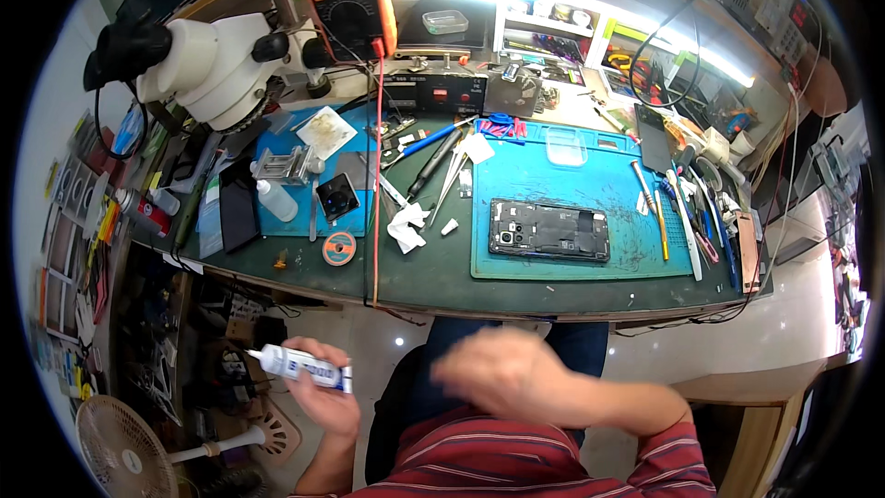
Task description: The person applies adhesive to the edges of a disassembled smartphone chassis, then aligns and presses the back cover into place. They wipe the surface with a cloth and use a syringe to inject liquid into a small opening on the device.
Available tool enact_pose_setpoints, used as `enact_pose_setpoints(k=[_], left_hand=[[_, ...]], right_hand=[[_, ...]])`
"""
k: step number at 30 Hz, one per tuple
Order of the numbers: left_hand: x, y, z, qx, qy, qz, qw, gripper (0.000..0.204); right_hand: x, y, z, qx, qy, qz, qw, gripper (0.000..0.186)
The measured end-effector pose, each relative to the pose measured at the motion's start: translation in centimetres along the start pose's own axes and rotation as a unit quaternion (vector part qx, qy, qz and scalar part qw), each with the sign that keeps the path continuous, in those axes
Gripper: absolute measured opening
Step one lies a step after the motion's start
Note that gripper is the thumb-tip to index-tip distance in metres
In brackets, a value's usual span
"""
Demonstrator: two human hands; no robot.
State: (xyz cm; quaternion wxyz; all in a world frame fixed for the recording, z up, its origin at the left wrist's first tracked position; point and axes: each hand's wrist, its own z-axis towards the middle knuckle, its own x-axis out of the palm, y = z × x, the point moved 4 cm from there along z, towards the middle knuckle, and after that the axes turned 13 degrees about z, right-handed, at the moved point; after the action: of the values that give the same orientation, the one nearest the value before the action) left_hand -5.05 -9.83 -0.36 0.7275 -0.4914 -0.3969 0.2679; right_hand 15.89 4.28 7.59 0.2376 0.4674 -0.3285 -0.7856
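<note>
A white glue tube [297, 365] with blue print and a narrow nozzle lies in my left hand [327, 398], held in front of the bench edge with the nozzle toward the left. My right hand [505, 371] is over my lap, smeared by motion, so its fingers cannot be made out. Beyond it, on the blue work mat [516, 186], lies a phone [548, 232] with its back cover off and its dark inside showing. A small white cap [450, 227] rests beside a crumpled tissue [407, 227] left of the mat.
A microscope [217, 69] stands at the back left, near an orange multimeter [346, 0]. A red cable [376, 184] hangs down over the bench front. Tweezers and pens [678, 217] crowd the right side. A fan [124, 447] stands at lower left.
</note>
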Motion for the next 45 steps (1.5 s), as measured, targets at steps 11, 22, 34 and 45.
enact_pose_setpoints(k=[11,22,34,45], left_hand=[[0.3,3.9,-4.8,-0.123,0.202,0.104,0.966,0.032],[5.8,1.8,-3.7,-0.073,0.348,0.170,0.919,0.037],[6.6,1.2,-3.9,-0.027,0.374,0.232,0.897,0.037],[6.7,1.4,-3.9,-0.018,0.383,0.253,0.888,0.036]], right_hand=[[-4.4,-6.5,10.8,-0.078,0.071,-0.410,0.906,0.008],[-1.4,-3.6,4.3,0.225,-0.140,0.432,0.862,0.019],[-0.6,-3.2,2.8,0.236,-0.150,0.454,0.846,0.019],[-1.0,-3.2,2.4,0.240,-0.158,0.453,0.844,0.018]])
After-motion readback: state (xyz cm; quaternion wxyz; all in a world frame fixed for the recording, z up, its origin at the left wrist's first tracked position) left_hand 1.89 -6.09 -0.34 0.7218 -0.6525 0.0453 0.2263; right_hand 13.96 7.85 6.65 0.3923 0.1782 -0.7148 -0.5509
